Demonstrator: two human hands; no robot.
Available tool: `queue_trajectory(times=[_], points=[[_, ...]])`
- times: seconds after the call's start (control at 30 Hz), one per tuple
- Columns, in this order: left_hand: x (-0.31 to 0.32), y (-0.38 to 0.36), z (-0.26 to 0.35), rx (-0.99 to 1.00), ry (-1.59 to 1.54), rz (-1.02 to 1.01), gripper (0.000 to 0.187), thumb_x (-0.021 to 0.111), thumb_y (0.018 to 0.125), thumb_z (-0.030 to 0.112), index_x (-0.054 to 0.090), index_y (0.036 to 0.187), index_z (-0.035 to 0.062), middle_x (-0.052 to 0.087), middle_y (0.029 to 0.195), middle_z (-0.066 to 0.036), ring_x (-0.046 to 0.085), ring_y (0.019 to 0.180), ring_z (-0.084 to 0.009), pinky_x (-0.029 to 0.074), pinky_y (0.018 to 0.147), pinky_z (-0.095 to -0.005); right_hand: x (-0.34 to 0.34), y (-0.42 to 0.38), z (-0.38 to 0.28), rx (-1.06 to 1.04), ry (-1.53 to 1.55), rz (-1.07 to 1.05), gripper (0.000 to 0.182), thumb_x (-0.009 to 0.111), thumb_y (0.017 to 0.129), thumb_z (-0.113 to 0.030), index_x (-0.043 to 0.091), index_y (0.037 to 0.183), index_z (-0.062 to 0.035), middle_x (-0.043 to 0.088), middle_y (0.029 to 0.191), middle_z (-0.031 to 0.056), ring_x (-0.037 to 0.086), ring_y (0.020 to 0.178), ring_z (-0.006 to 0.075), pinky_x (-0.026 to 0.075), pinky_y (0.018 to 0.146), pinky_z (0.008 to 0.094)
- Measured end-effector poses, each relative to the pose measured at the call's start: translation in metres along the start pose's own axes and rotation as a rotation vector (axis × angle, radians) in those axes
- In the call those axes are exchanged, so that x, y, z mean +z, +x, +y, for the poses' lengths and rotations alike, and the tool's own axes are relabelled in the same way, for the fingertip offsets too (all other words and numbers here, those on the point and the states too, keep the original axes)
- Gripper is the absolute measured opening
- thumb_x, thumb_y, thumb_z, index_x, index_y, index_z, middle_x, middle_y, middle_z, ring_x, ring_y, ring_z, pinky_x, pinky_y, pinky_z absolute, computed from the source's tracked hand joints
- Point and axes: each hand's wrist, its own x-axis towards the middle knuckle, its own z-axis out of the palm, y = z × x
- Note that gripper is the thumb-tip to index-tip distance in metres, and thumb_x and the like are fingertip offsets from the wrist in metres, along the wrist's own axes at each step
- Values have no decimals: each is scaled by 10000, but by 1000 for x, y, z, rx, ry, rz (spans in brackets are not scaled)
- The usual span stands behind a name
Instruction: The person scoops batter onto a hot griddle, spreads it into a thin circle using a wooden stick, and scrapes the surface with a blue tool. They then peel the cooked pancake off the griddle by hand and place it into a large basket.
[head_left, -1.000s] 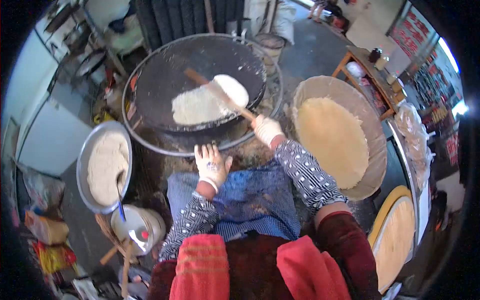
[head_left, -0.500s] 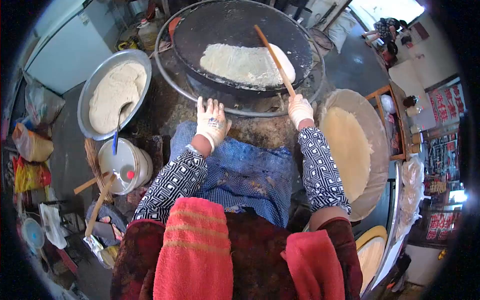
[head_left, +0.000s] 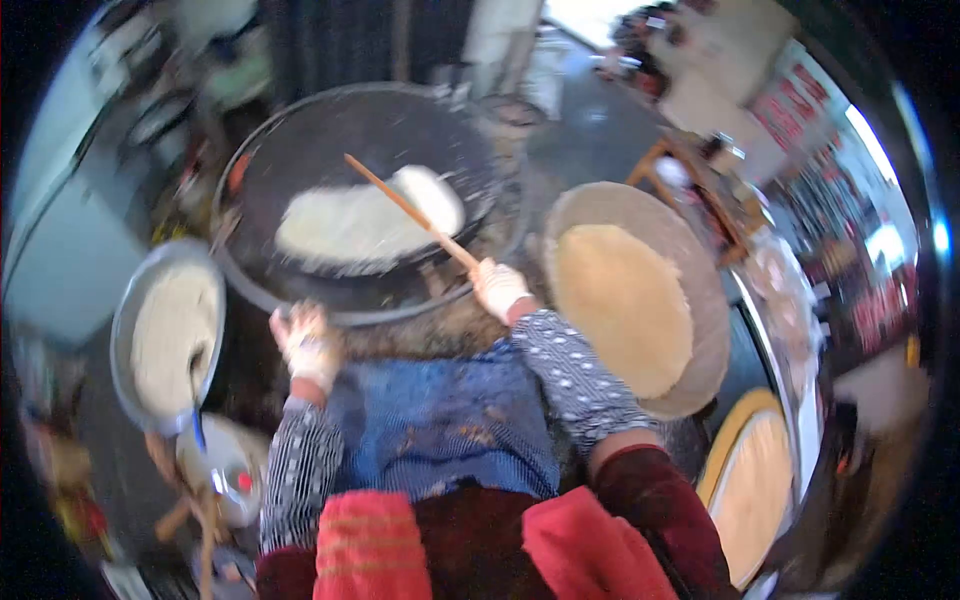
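Note:
My right hand point(head_left: 500, 289), in a white glove, is closed around the handle end of a long wooden spreader point(head_left: 405, 208). The spreader lies across a strip of pale batter point(head_left: 345, 228) on the round black griddle point(head_left: 330, 140), with a thicker white mound of batter point(head_left: 432, 200) showing beyond it. Also gloved, my left hand point(head_left: 308, 345) rests at the metal ring point(head_left: 365, 318) around the griddle's near side. Its fingers are apart and blurred, with nothing seen in them.
To the right stands a wide lined basket point(head_left: 705, 300) with thin round flatbreads point(head_left: 625, 310). A metal basin of batter point(head_left: 170, 335) holds a blue-handled ladle point(head_left: 198, 430) at left, above a white bucket point(head_left: 235, 455). Another round board point(head_left: 752, 490) sits at lower right.
The view has swung right and blurred, so the griddle appears farther left. My right hand still grips the spreader, and my left hand stays near the griddle's ring.

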Motion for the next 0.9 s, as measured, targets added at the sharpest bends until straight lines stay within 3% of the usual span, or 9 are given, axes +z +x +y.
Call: queue_trajectory(times=[0.07,0.17,0.3,0.43,0.53,0.6,0.67,0.83,0.9], points=[[-2,0,-6,-18,21,-8,510,626,764,375,602,1175,72,563,1277,-91,433,1266,-244,139,1096,-524,-38,-2,-5,-14,183,-87,277,481,898,-237,630,997,-26,678,814,177,675,754,319,543,658,448],[16,8,-15,-75,152,-144,506,596,794,375,580,1222,106,533,1325,-78,413,1293,-231,137,1101,-537,-9,3,-7,-210,96,78,235,496,872,-206,663,916,-46,680,796,157,672,741,308,545,695,425],[29,13,-29,-187,248,-299,523,545,848,295,489,1340,128,410,1449,-54,352,1351,-230,100,1121,-557,9,-2,4,76,116,37,282,516,888,-255,632,950,-5,690,844,176,691,802,287,540,698,418],[-3,12,-14,-281,260,-284,504,548,848,331,511,1306,126,435,1417,-48,376,1319,-236,179,1085,-567,-10,-11,-13,33,201,37,260,517,887,-214,632,972,3,690,864,176,685,834,308,539,713,428],[22,-7,11,0,94,66,433,607,778,349,573,1140,113,555,1238,-71,455,1214,-255,217,1037,-575,-11,-16,-17,-28,172,-64,218,524,877,-195,653,931,-28,697,861,151,688,839,293,546,683,421],[25,-19,38,25,31,-109,576,588,795,375,522,1282,74,481,1376,-110,389,1315,-271,129,1106,-566,7,-2,0,11,-89,141,223,509,887,-190,621,966,-14,694,785,104,697,750,248,557,636,383],[34,-28,40,33,55,-24,641,566,826,368,447,1347,12,430,1420,-148,375,1331,-293,77,1128,-568,26,20,3,8,-35,213,208,511,884,-210,621,911,-36,688,796,109,691,749,250,553,644,388],[35,-28,22,46,79,-21,602,534,840,345,468,1311,-26,447,1387,-186,355,1328,-336,95,1120,-576,-9,-2,-28,-89,39,-140,339,462,937,-303,570,978,16,673,886,216,673,855,333,534,741,438],[40,-26,14,37,96,-30,596,540,834,346,474,1311,-6,450,1387,-173,353,1332,-329,90,1119,-582,23,25,10,-107,-166,-10,332,443,940,-305,592,965,-9,684,881,184,678,820,325,544,719,438]])
